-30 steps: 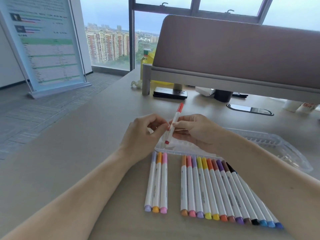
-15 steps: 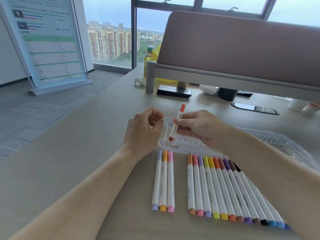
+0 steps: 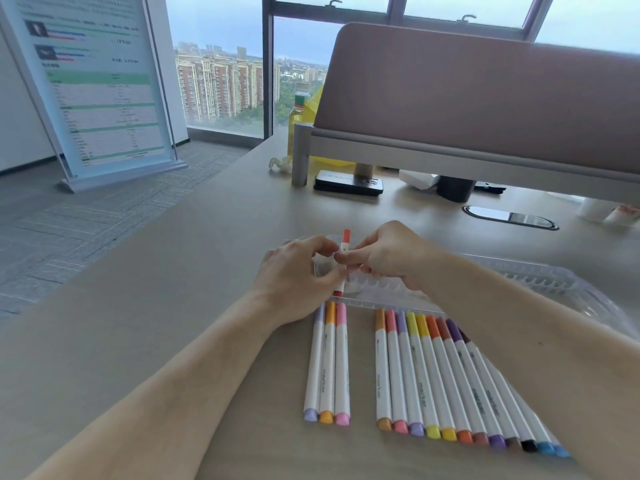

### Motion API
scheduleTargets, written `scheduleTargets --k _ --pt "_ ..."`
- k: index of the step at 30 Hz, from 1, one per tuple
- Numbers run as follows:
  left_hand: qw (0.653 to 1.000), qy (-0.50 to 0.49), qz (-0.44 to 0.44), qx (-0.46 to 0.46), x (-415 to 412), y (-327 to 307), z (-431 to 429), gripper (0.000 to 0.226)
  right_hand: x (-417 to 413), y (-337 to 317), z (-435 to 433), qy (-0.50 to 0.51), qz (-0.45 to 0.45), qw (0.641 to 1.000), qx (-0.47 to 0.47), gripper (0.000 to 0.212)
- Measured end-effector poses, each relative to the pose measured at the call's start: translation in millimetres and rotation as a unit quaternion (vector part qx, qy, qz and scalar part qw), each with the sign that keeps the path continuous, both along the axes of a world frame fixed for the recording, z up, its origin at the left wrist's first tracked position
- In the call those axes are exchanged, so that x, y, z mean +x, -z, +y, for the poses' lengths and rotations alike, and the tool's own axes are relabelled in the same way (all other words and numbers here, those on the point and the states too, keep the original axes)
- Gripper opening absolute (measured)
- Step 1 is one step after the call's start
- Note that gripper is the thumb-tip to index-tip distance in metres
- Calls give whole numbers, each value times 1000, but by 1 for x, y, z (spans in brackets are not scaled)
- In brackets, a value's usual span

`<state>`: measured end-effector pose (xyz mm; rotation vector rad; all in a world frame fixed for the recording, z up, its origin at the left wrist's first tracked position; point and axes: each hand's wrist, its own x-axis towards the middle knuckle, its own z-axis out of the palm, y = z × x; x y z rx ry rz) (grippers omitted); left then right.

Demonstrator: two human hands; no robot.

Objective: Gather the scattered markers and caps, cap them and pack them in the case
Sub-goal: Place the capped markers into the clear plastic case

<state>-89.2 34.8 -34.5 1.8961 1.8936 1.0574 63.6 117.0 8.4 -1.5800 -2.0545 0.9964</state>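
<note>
Presently, item by item.

Item one: white-barrelled marker with a red cap (image 3: 345, 242), nearly upright, cap at 12 o'clock, red tail end at 6, held over the near corner of the case.

Item two: my right hand (image 3: 388, 254), fingers curled round the upper barrel.

Item three: my left hand (image 3: 294, 275), thumb and curled fingers closed on the lower barrel.

Item four: clear ribbed plastic case (image 3: 540, 282), lying open on the beige desk (image 3: 173, 271), running from my hands toward 3 o'clock.

Item five: three capped white markers (image 3: 327, 362), lilac, orange and pink, side by side at 6 o'clock of my left hand.

Item six: row of twelve capped markers (image 3: 450, 375), touching one another, at 5 o'clock of the hands.
</note>
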Motion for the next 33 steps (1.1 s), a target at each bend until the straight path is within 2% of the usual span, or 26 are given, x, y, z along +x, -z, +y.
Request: scheduleTargets --k 7,11,24,29,33 --pt "1000 8 12 2 -2 3 2 44 7 1 -2 -51 -22 998 1 25" --pt "999 16 31 -8 -3 3 5 61 10 5 -3 -65 -7 998 -3 20" --pt "997 13 69 -27 0 4 5 47 11 9 -4 -75 -7 997 13 17" --pt "1000 19 25 5 1 1 3 31 22 -1 -10 -46 42 997 54 22" --pt "998 50 23 43 6 -4 -2 24 40 -16 -20 -50 16 997 58 24"
